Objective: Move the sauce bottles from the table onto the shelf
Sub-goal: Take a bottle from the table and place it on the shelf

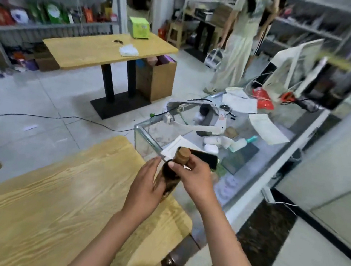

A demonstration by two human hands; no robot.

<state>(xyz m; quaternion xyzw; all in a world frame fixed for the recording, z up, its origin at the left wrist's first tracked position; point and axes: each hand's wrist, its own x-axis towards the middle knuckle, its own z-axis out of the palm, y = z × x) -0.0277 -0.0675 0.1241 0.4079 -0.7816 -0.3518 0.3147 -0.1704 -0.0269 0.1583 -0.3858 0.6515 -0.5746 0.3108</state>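
A dark sauce bottle (169, 178) with a tan cap is held upright in the air over the right far corner of the near wooden table (58, 202). My left hand (145, 185) wraps round the bottle's body from the left. My right hand (193, 177) grips its neck just under the cap, thumb across the front. The bottle's lower part is hidden behind my left hand. A metal shelf (50, 18) with coloured packets stands far off at the back left.
A glass counter (247, 143) cluttered with a headset, papers, small bottles and a phone lies just right of the table. A second wooden table (105, 50) with a green box stands further back, cardboard boxes beneath. A person stands at the back right.
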